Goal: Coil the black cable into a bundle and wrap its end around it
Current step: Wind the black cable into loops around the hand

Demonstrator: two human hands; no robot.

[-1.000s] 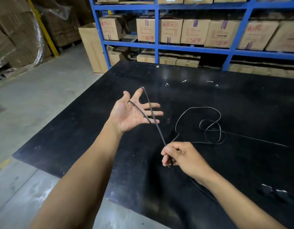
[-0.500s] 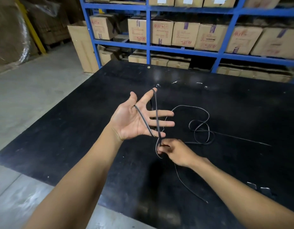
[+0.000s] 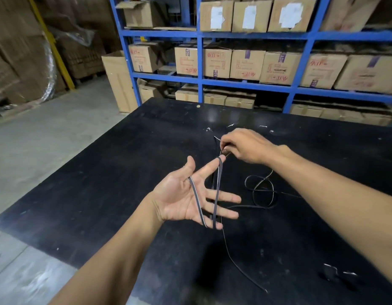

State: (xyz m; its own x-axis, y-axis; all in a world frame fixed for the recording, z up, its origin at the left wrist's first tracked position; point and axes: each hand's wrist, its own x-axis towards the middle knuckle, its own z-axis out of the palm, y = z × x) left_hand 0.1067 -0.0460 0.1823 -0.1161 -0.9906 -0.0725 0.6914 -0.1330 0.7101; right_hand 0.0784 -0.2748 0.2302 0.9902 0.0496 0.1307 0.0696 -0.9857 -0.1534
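**Cable looped over an open left hand, right hand pinching the strand**

The black cable [image 3: 217,194] is strung across the left hand [image 3: 181,199]. One strand runs from the gap beside the thumb over the palm to the little-finger edge. There it turns and climbs to the tip of the index finger, where it hooks round. Just beyond that fingertip the right hand [image 3: 245,146] takes it up. The rest of the cable lies on the bench [image 3: 115,172] to the right of the left hand in a loose, crossing loop. Another thin length trails from below the left hand toward the near side.

To the left of the left hand a broad stretch of dark bench top reaches the bench's left edge, which runs diagonally with grey floor [image 3: 47,139] beyond it. Past the hand, the far edge sits close to a blue shelf rack [image 3: 199,82] loaded with cardboard boxes [image 3: 245,64]. A small dark object [image 3: 329,274], too dim to make out, lies on the bench well to the lower right of the left hand.

The left hand's grip is released: palm up, fingers straight and spread, thumb out, the cable only draped on it. The right hand's grip is a pinch on the cable between thumb and fingertips, knuckles up, its forearm coming in from the right above the loose loop. The left forearm comes in from the lower left.
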